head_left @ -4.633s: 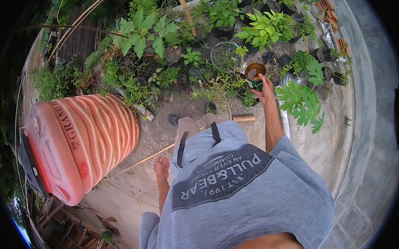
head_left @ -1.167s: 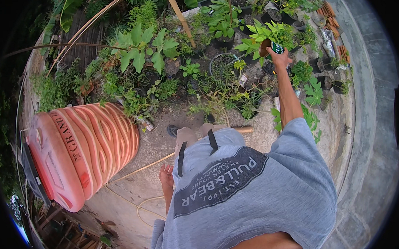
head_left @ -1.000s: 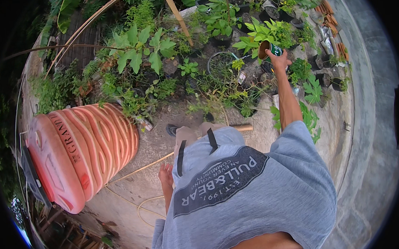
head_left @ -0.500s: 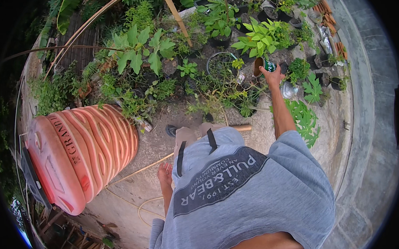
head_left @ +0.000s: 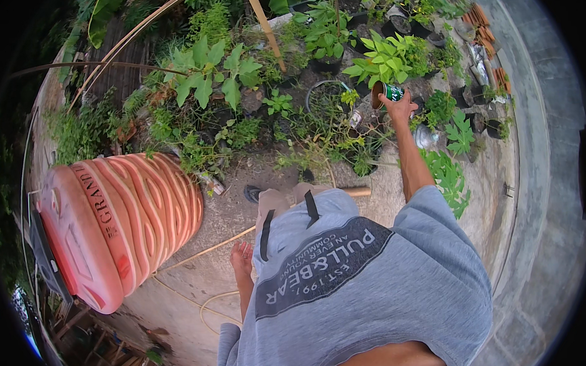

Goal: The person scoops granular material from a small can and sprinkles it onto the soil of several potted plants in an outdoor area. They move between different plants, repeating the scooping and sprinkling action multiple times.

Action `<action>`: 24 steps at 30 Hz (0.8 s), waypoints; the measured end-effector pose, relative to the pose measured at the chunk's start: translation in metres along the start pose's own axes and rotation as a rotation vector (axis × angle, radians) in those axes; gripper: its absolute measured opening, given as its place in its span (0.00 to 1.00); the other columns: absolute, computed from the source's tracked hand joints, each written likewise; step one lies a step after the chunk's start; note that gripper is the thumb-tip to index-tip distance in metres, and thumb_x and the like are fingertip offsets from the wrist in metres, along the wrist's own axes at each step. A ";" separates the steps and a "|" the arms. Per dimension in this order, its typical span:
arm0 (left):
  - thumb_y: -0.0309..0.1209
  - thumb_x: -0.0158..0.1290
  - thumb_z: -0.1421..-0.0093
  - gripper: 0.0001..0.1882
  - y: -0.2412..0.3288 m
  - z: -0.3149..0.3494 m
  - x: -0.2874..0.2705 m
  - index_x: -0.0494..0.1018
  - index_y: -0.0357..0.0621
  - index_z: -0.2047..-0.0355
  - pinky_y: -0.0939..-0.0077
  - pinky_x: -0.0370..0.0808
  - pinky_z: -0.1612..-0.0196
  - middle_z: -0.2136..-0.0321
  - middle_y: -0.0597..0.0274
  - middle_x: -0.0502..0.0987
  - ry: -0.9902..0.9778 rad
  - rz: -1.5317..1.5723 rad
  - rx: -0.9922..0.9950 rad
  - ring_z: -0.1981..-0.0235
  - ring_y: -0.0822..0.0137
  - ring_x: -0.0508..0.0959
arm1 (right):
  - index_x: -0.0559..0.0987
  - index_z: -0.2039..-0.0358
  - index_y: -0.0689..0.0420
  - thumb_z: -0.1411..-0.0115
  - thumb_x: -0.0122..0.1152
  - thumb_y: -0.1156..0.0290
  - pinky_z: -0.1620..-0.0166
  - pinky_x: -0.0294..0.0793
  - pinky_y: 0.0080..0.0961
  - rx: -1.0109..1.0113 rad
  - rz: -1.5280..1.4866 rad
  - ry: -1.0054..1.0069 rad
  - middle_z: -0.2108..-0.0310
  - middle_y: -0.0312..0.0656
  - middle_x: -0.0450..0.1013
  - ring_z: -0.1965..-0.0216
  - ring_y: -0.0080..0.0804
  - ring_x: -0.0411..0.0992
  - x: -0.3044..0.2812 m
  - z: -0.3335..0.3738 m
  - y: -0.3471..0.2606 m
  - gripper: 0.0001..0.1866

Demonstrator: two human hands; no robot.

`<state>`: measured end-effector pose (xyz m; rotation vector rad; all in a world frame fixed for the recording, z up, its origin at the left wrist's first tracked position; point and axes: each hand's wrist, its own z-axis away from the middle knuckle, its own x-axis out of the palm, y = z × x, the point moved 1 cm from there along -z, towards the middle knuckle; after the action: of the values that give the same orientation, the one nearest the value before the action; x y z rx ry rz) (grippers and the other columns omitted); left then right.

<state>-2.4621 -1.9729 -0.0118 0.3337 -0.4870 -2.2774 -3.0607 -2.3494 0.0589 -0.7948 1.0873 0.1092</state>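
My right hand [head_left: 400,108] reaches out over the potted plants, its fingers wrapped round a green can [head_left: 393,92]. The can is tipped on its side, its brown open mouth turned left; whether anything is inside I cannot make out. Just beyond it grows a bright green leafy plant [head_left: 385,58], and a low tangle of thin-leaved plants [head_left: 350,132] spreads to the left below the mouth. A clear plastic container [head_left: 425,137] lies on the ground near my right wrist. By my thigh hangs my left hand [head_left: 242,256], fingers loosely apart and holding nothing.
A large orange ribbed water tank [head_left: 142,220] lies on the left. A thin hose [head_left: 198,251] crosses the concrete beside me. A wooden stake [head_left: 266,32] leans among the plants. Stacked roof tiles [head_left: 481,28] and a low concrete kerb [head_left: 529,110] edge the right side.
My right hand and the can have shifted very slightly, with the can still tipped leftward. My left hand stays at my side. The view has moved a little.
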 end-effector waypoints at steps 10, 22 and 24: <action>0.40 0.55 0.41 0.30 -0.018 -0.006 -0.021 0.61 0.42 0.42 0.66 0.76 0.57 0.53 0.52 0.70 0.017 0.081 0.012 0.56 0.55 0.75 | 0.53 0.34 0.51 0.64 0.75 0.49 0.45 0.65 0.51 -0.093 0.014 0.069 0.42 0.66 0.42 0.44 0.69 0.56 0.008 -0.048 -0.043 0.59; 0.39 0.55 0.41 0.31 -0.024 0.009 -0.025 0.60 0.40 0.41 0.64 0.75 0.56 0.52 0.50 0.71 0.030 0.064 0.000 0.55 0.54 0.76 | 0.52 0.34 0.51 0.63 0.75 0.46 0.46 0.64 0.55 -0.087 0.006 0.024 0.41 0.65 0.42 0.45 0.69 0.55 0.014 -0.061 -0.085 0.60; 0.40 0.54 0.41 0.31 -0.023 0.011 -0.027 0.60 0.41 0.41 0.65 0.75 0.56 0.53 0.51 0.71 0.027 0.066 -0.003 0.55 0.55 0.76 | 0.52 0.34 0.51 0.63 0.75 0.46 0.46 0.65 0.56 -0.083 0.013 0.040 0.41 0.65 0.42 0.45 0.70 0.55 0.013 -0.065 -0.088 0.60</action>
<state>-2.4626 -1.9355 -0.0098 0.3417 -0.4743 -2.2064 -3.0636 -2.4570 0.0797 -0.8669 1.1314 0.1510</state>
